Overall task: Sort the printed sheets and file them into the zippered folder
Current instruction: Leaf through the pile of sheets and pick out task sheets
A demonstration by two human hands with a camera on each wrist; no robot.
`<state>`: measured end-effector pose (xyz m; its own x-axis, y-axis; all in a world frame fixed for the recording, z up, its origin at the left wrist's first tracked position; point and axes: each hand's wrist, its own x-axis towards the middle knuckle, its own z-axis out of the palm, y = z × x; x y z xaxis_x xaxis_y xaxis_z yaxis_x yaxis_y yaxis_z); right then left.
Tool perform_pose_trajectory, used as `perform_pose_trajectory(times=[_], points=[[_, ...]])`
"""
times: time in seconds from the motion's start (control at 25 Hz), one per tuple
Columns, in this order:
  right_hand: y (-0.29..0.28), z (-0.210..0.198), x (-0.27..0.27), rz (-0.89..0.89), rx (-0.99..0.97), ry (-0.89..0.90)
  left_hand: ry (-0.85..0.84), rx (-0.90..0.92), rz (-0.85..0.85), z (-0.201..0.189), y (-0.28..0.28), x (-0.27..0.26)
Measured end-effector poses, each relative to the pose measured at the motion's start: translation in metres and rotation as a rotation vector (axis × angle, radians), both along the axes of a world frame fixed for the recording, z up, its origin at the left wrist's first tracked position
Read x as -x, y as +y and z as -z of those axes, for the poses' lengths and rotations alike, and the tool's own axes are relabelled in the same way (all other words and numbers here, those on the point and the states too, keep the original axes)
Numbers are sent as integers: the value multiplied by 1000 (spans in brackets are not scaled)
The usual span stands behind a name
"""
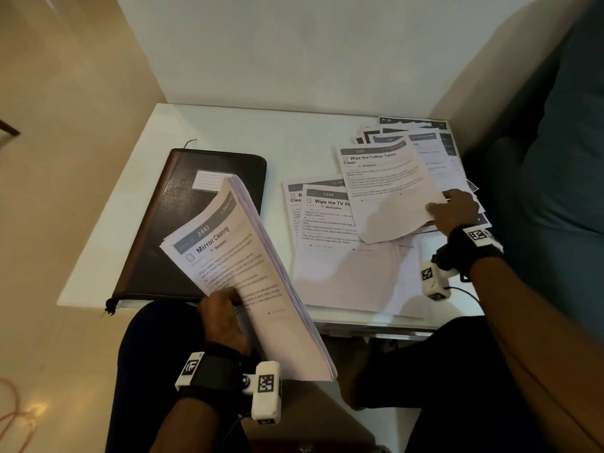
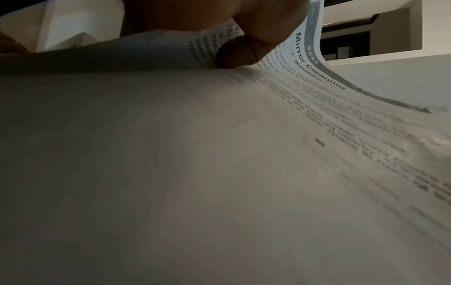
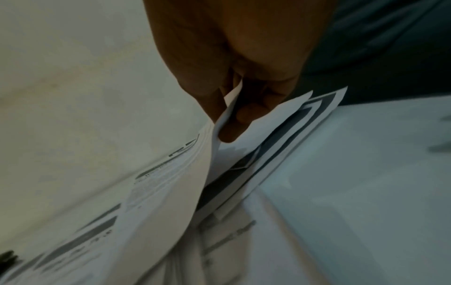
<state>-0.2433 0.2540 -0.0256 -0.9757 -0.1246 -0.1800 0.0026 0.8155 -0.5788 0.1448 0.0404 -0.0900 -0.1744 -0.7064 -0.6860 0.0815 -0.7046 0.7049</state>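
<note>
White table [image 1: 228, 125] carries the closed zippered folder [image 1: 157, 230]. Left hand [image 1: 225, 318] grips the sheet stack [image 1: 261, 289]; right hand [image 1: 454, 210] pinches one loose sheet [image 1: 389, 191].

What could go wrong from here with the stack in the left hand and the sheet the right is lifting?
The left hand holds a thick stack by one low edge, tilted off the table; its sheets fan apart and could slide out. The right hand pinches only a corner of the Coffee Table sheet, which could crease or drag the loose sheets below. The folder looks shut, so filing needs a free hand.
</note>
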Motion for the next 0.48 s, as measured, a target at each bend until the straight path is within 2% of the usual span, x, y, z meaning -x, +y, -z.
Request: perform_pose_trajectory(times=[0.08, 0.16, 0.24, 0.36, 0.48], points=[[0, 0, 5, -7, -157, 6, 29, 19, 11, 0, 2, 2], [-7, -1, -11, -34, -319, 114, 46, 53, 22, -3, 4, 3], [-25, 2, -51, -264, -279, 190, 3, 83, 52, 0, 4, 4], [-56, 18, -138, -731, -168, 14, -42, 36, 52, 10, 1, 3], [-75, 35, -201, -939, -285, -111, -25, 36, 62, 6, 1, 0]])
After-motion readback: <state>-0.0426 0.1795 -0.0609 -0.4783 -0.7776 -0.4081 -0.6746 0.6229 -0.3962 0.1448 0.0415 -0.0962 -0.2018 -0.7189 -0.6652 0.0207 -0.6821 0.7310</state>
